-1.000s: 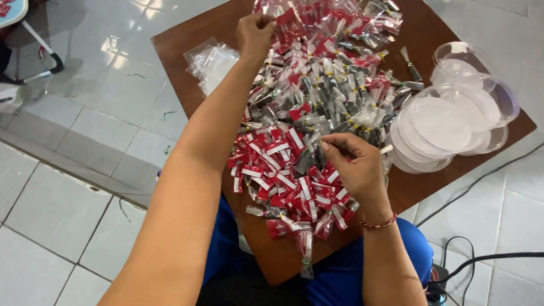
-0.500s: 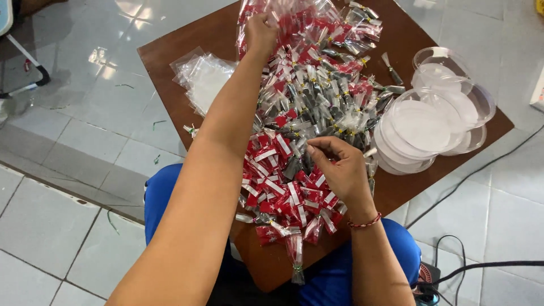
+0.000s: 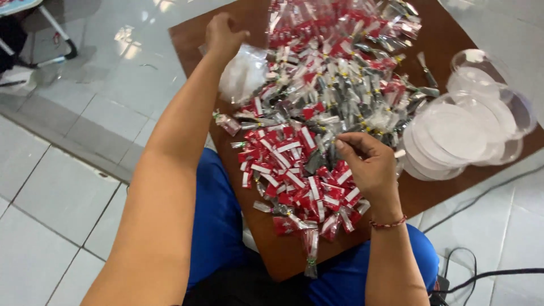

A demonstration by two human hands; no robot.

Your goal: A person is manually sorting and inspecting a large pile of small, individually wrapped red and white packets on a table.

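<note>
A big heap of small clear packets (image 3: 340,79) with red-and-white labels and dark contents covers the brown board (image 3: 430,34). A flatter cluster of red-and-white packets (image 3: 283,170) lies at its near end. My left hand (image 3: 222,34) is stretched out to the far left edge of the heap, just above a stack of empty clear bags (image 3: 243,73). Its fingers are curled, and I cannot tell whether anything is in them. My right hand (image 3: 365,164) rests on the near cluster, with thumb and forefinger pinched on a small packet.
Stacked clear round plastic lids and tubs (image 3: 464,124) sit at the board's right edge. The board rests over my blue-trousered lap (image 3: 215,226). White tiled floor (image 3: 56,198) surrounds it. Black cables (image 3: 487,275) run at lower right, and a chair leg (image 3: 56,28) stands at upper left.
My left hand has moved left, from the top of the red packet heap to above the clear bags. My right hand stays pinched in the same place. The view has shifted slightly.
</note>
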